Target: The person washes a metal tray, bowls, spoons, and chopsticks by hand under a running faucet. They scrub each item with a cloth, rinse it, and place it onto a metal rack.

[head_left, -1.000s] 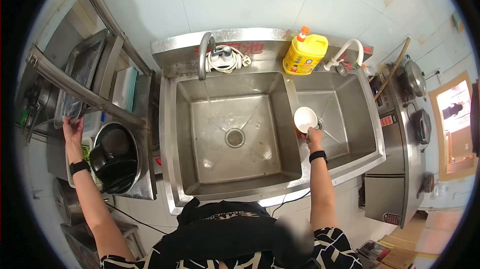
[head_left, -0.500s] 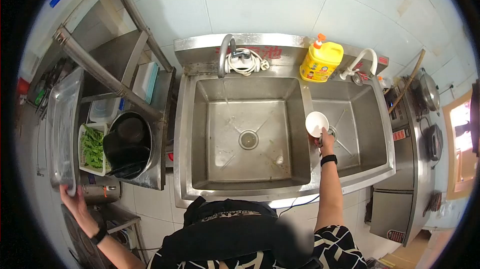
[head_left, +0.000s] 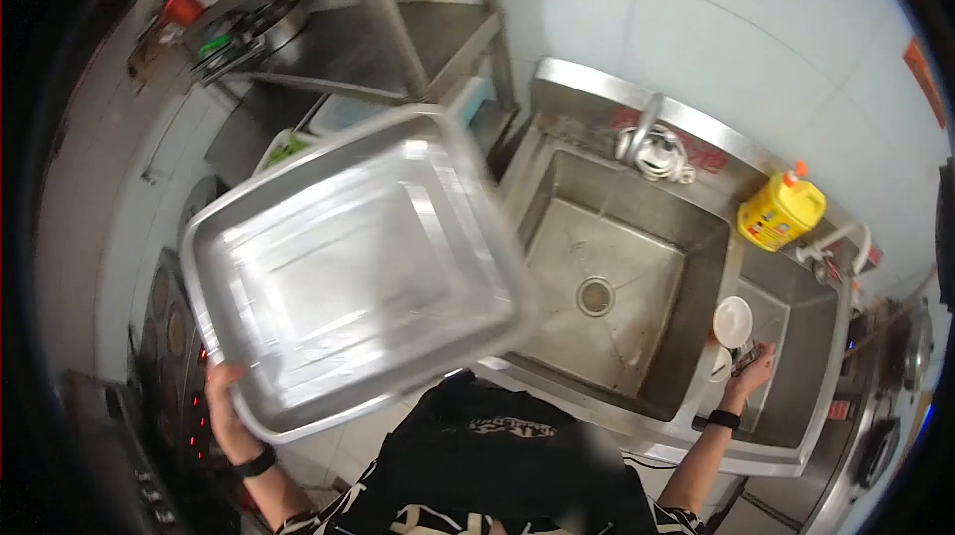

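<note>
Holding tray (head_left: 348, 267) at its corner, left hand (head_left: 224, 401) clenched; right hand (head_left: 751, 371) seemingly pinches bowl (head_left: 732, 321).

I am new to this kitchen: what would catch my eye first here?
The large shiny rectangular steel tray fills the middle-left, gripped at its lower corner by the left hand. Right of it lie the steel double sink and a yellow plastic bottle on its back ledge.

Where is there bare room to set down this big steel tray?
The large basin is bare around its drain, between the tap and the front rim. The small basin is crowded: right hand and white bowl at the divider. Left hand grips the steel tray.
</note>
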Demonstrator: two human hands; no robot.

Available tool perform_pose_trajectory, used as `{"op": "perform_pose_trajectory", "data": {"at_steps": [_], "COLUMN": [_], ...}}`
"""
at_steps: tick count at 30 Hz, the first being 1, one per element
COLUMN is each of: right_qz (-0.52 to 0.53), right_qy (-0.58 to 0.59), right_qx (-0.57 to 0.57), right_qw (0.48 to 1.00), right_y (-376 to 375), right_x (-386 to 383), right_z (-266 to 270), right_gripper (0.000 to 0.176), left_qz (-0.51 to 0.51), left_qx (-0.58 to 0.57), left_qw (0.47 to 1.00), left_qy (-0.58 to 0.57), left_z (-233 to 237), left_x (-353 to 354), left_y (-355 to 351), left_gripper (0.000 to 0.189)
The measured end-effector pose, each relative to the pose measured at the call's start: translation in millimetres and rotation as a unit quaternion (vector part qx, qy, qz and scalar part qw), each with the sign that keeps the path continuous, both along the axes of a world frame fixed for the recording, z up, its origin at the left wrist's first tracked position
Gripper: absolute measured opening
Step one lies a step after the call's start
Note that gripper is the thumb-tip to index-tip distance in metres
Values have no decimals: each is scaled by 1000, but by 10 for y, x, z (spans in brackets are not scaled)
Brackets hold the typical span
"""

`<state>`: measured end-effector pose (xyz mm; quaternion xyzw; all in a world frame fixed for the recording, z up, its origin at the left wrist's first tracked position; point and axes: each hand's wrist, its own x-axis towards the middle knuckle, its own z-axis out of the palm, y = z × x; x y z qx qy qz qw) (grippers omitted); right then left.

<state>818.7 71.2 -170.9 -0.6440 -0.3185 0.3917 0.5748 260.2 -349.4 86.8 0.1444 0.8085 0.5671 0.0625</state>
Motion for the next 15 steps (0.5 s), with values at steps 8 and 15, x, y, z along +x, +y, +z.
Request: {"op": "perform_pose_trajectory", "data": {"at_steps": [8,15], "right_qz": [397,385], "right_qy": [181,-128], "right_qx": [-65,67], "right_qw": [897,912], "right_y": [-181,222], "right_x": [-1927,-3286], "right_z": [738,-238], "right_gripper": [36,54], "left_qz": [-310,-429], "left_qx": [-28,-23], "left_qw": [905,879], "left_qy": [-290,-206], "left_z": [-704,-1775], "left_x": [228,698], "left_y": [1548,2677], "left_gripper": [37,47]}}
